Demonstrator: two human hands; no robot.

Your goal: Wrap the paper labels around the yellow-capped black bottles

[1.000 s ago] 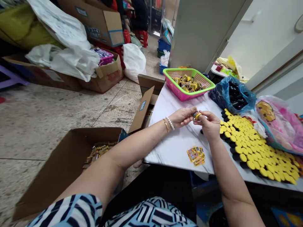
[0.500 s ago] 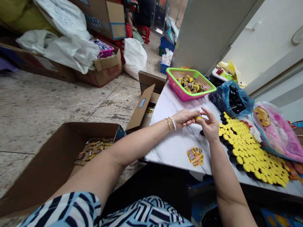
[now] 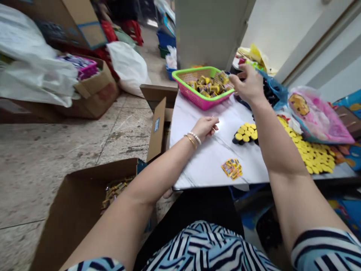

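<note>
My left hand (image 3: 207, 127), with a pearl bracelet and a gold bangle at the wrist, is over the marble-patterned table (image 3: 194, 165). Its fingers are curled together; a shiny, clear bit shows at the fingertips, too small to name. Higher up, my right hand (image 3: 248, 84) reaches to the right rim of a pink and green basket (image 3: 194, 98), thumb and fingers apart, nothing seen between them. Small yellow-wrapped cylinders (image 3: 207, 86) fill the basket, and a blurred one lies nearest the right hand. Flat printed cards (image 3: 232, 168) lie near the table's front edge.
Yellow-topped black cylinders (image 3: 313, 150) stand in rows at right, with a smaller group (image 3: 246, 132) beside my right forearm. Behind are a blue plastic bag (image 3: 278, 92) and a pink plastic bag (image 3: 318, 116). An open carton (image 3: 70, 210) with packed items stands at lower left.
My hands have come apart. The right hand has moved up to the basket and opened, and the yellow item held between both hands has left them. The view has shifted right.
</note>
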